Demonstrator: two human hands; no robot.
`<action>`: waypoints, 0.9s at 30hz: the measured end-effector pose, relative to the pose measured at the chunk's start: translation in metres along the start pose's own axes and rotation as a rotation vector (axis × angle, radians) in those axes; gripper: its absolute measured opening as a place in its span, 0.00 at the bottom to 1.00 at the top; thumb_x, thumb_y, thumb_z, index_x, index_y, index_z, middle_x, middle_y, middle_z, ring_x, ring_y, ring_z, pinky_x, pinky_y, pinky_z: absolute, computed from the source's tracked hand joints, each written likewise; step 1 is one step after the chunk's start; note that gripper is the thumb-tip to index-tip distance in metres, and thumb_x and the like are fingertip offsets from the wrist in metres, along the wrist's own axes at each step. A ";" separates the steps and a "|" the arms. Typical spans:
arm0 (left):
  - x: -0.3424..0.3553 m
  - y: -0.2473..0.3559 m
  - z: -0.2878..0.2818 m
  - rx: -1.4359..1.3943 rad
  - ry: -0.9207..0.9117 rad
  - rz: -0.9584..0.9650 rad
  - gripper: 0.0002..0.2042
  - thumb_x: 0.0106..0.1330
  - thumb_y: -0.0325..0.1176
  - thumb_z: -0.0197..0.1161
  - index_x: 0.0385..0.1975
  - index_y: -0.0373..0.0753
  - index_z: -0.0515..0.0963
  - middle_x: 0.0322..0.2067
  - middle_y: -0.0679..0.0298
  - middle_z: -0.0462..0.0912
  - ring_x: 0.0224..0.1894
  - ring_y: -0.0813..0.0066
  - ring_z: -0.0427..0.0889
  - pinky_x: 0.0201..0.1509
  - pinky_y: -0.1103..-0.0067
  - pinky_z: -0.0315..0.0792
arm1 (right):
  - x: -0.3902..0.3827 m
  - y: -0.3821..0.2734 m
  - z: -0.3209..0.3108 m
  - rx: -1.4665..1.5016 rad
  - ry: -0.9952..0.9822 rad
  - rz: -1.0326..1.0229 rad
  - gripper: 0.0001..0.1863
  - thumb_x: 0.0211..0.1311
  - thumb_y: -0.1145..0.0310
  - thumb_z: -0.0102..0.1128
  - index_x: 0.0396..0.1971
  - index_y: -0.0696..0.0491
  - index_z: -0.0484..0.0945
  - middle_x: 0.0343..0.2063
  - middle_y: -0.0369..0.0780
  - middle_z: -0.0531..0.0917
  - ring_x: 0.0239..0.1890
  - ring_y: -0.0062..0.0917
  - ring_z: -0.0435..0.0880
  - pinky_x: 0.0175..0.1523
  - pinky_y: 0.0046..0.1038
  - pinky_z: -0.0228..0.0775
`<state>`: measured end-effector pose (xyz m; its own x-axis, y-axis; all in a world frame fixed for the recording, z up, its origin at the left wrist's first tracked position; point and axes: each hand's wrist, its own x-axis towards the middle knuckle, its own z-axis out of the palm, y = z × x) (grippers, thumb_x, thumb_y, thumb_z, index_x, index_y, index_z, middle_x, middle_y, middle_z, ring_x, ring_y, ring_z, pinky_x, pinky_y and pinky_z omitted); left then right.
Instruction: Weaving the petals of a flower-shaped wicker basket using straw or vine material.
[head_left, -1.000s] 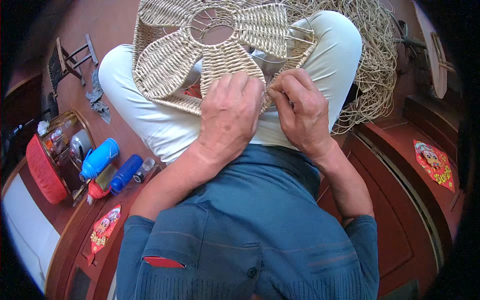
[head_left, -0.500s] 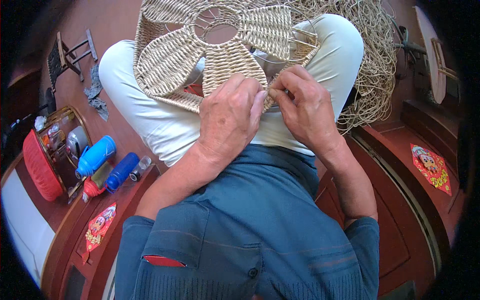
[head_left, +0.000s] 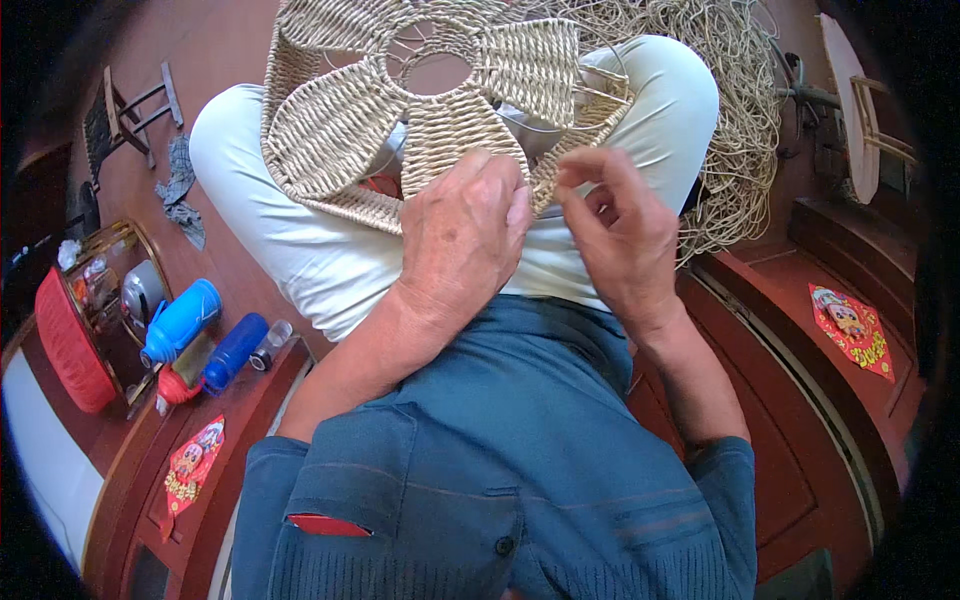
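Note:
A woven basket-like piece [head_left: 460,135] of tan cord lies across my lap, with petal-shaped panels around a round opening. My left hand [head_left: 465,220] is closed on its near edge, below the middle panel, fingers mostly hidden behind the knuckles. Just right of that edge, beside the near right corner, my right hand [head_left: 620,230] hangs in a curled pinch, thumb and index finger close together. Whether a strand lies between those fingertips cannot be made out. Thin bare wire frame shows at the right side of the piece, between panels.
A large heap of loose tan cord [head_left: 740,130] lies beyond my right knee. To the left are a blue thermos [head_left: 182,320], a dark blue bottle [head_left: 236,352], a red basin [head_left: 75,340] and a small stool [head_left: 125,115]. A round wooden board [head_left: 848,110] stands at the far right.
My right hand has moved a little right, off the edge of the woven piece where it was pinching. My left hand keeps its hold. The view has shifted slightly.

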<state>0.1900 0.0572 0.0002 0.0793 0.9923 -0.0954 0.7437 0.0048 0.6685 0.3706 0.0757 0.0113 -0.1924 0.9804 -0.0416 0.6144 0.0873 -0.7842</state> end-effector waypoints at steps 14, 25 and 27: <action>-0.006 -0.012 0.000 -0.108 0.072 0.053 0.05 0.69 0.31 0.71 0.37 0.37 0.84 0.31 0.55 0.83 0.33 0.54 0.85 0.39 0.64 0.77 | 0.007 -0.008 0.009 0.087 -0.171 0.154 0.26 0.67 0.79 0.68 0.64 0.54 0.78 0.35 0.42 0.93 0.33 0.16 0.89 0.42 0.24 0.82; -0.024 -0.030 -0.027 -0.274 0.199 -0.057 0.03 0.71 0.26 0.71 0.39 0.34 0.86 0.31 0.60 0.84 0.31 0.74 0.82 0.37 0.76 0.74 | 0.022 -0.008 0.008 0.221 -0.272 0.337 0.28 0.67 0.79 0.68 0.67 0.56 0.75 0.32 0.36 0.90 0.33 0.13 0.84 0.42 0.21 0.80; -0.025 -0.032 -0.025 -0.280 0.166 -0.009 0.03 0.71 0.26 0.71 0.39 0.34 0.86 0.31 0.60 0.83 0.31 0.72 0.83 0.36 0.75 0.74 | 0.026 -0.006 0.007 0.216 -0.325 0.349 0.25 0.68 0.79 0.68 0.65 0.56 0.75 0.31 0.35 0.88 0.32 0.13 0.83 0.40 0.21 0.79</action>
<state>0.1478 0.0351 -0.0006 -0.0535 0.9986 0.0041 0.5304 0.0250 0.8474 0.3563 0.0997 0.0101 -0.2531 0.8366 -0.4858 0.5186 -0.3066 -0.7981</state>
